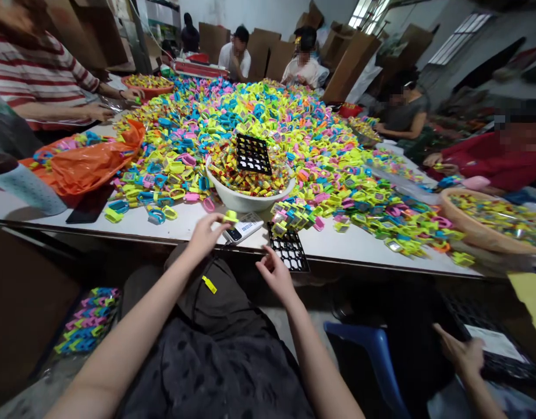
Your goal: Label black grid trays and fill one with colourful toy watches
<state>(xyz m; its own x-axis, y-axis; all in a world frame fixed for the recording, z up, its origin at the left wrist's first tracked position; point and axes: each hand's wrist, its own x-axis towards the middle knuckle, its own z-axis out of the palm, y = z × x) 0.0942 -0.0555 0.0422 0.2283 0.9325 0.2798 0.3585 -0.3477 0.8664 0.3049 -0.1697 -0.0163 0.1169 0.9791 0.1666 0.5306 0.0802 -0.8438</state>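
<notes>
My left hand (205,234) pinches a small yellow plastic piece (230,217) at the table's front edge, beside a white phone (242,227). My right hand (274,277) has its fingers curled just below the edge, by the near end of a black grid tray (289,250) partly filled with coloured pieces; I cannot make out anything in it. Just beyond stands a white bowl (245,201) of small wrapped items with a second black grid tray (253,153) lying on top. A loose yellow piece (209,284) lies on my lap.
A huge heap of yellow, blue and pink plastic pieces (259,116) covers the white table (189,224). An orange bag (88,166) and a bottle (21,183) sit left, a tan basin (481,230) right. Several people sit around; another person's hand (462,352) is lower right, by a blue chair (372,349).
</notes>
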